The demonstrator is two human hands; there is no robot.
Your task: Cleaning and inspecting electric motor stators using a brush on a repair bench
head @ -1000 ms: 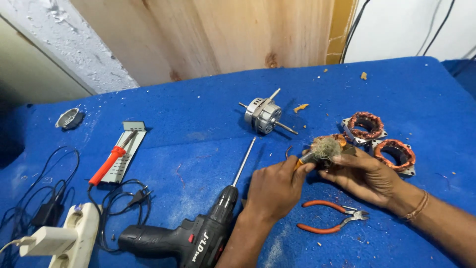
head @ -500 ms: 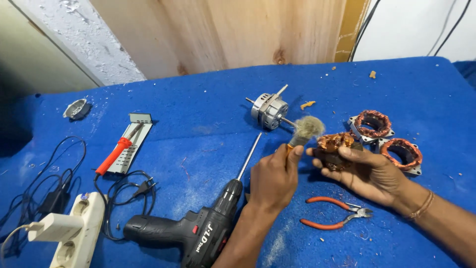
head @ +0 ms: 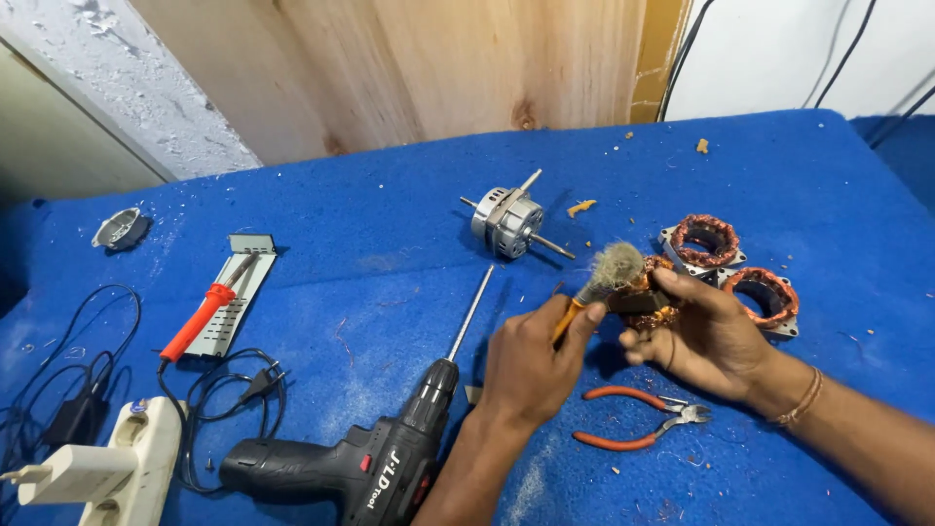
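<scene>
The left hand (head: 531,365) grips the orange handle of a small brush (head: 609,273), and the dusty bristles now lie against the copper-wound stator (head: 654,300); half a second ago the brush was lifted up, a little apart from it. The right hand (head: 703,336) grasps this stator from the right side, above the blue table (head: 370,224), as it did before.

Just right of the hands lie two more stators (head: 735,268), close to each other, so there is little room on that side. The pliers (head: 638,421) lie near, under the right wrist. The cordless drill (head: 380,458) lies to the near left, its long bit pointing far. The motor (head: 508,219) stands further away, apart from the hands. The soldering iron (head: 209,310) lies far left on its metal stand.
</scene>
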